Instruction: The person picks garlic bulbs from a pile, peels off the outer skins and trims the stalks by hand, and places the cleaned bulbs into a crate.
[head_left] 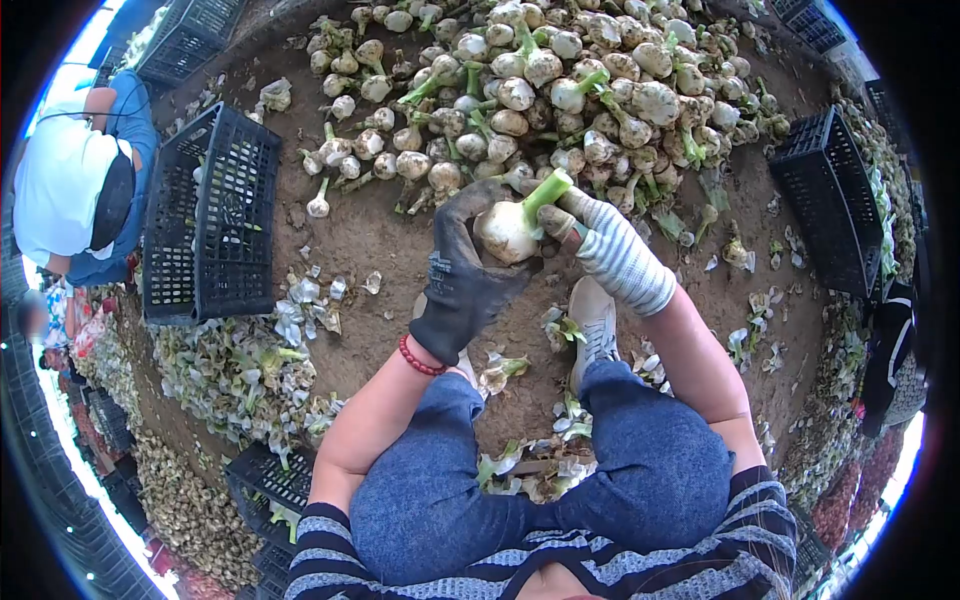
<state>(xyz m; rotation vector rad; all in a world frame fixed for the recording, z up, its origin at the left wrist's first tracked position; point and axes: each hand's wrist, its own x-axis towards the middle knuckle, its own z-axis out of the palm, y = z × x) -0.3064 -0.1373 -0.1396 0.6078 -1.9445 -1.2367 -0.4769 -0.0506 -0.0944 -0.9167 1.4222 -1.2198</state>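
Note:
My left hand [470, 265], in a dark glove, is wrapped round a white bulb [507, 232] with a short green stem pointing up and to the right. My right hand [612, 240], in a light striped glove, is closed at the stem's right side, its thumb and fingers near the cut top. Whether a tool sits in the right hand is hard to make out. Just beyond both hands lies a large pile of bulbs [520, 95] with soil on them.
A black crate [235, 200] stands on the left, beside a seated person in white [65, 185]. Another black crate [830, 200] is on the right. Peeled leaves [225, 375] lie heaped at the left. A person in dark clothing [890, 360] is at the far right.

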